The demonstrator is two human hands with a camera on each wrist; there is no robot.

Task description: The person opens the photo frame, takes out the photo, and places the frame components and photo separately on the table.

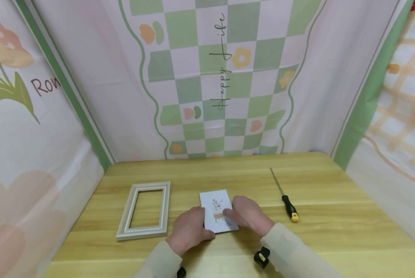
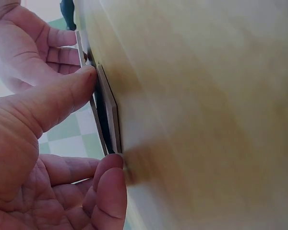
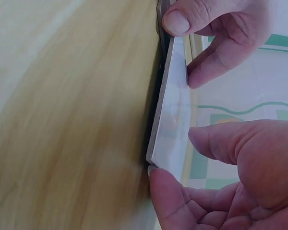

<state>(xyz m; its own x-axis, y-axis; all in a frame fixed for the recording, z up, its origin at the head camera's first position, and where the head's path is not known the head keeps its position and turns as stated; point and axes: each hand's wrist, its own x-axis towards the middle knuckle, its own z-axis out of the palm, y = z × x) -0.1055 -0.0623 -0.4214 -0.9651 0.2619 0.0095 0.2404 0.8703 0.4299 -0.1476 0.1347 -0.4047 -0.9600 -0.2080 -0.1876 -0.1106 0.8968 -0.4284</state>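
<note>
A white picture panel (image 1: 211,199), printed with a small potted plant, lies face up between the hands, tilted slightly off the table. My left hand (image 1: 189,228) grips its left side, the thumb at the near edge. On the right, my right hand (image 1: 250,214) pinches the panel, its thumb over the printed face and a finger at the edge. Beneath the panel, the left wrist view reveals a thin brown flap (image 2: 113,112) angled away from it. The right wrist view shows the panel's thick edge (image 3: 159,112); its underside is mostly hidden.
Left of the hands lies an off-white picture frame (image 1: 143,233) with an open middle. A screwdriver (image 1: 289,208) with a black and yellow handle rests at the right. Patterned cloth (image 1: 183,88) hangs behind and at both sides of the wooden table (image 1: 332,216).
</note>
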